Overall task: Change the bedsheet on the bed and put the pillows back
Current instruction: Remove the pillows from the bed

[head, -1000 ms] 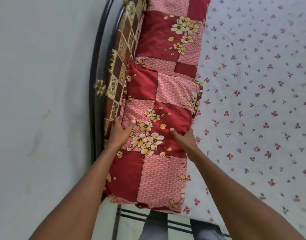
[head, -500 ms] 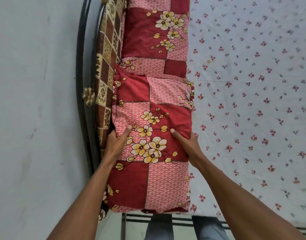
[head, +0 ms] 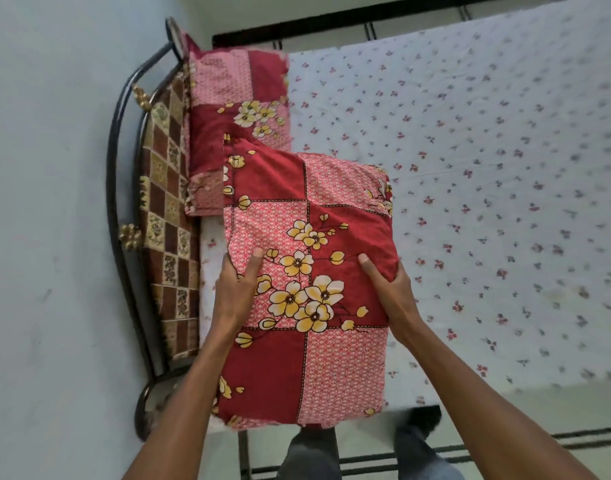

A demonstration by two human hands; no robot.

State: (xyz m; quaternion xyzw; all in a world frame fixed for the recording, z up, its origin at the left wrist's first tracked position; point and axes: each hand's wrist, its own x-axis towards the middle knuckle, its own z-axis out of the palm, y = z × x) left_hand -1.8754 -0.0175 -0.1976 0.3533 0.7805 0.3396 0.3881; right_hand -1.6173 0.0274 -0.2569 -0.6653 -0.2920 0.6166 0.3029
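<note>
Holding the near pillow point(head: 307, 289) by its two long edges, you are gripping it with both hands: your left hand point(head: 236, 292) is clasping the edge toward the headboard point(head: 165, 216), thumb on top, and your right hand point(head: 390, 285) is clasping the opposite edge, thumb pressed into the cover. Both grips look firm; the fingers under the pillow are hidden.

The pillow is sitting away from the headboard, with a strip of the white flowered sheet point(head: 470, 202) showing just left of your left hand. Beyond your grip, its far corner is overlapping the second pillow point(head: 235, 109), which is lying against the headboard.

By my judgement, you are placing the last pillow. Keep both edges level, slide it toward the headboard until the strip closes, and draw it back off the other pillow so the two lie end to end.

Containers: none are showing. Both pillow covers appear filled; their openings cannot be made out.
</note>
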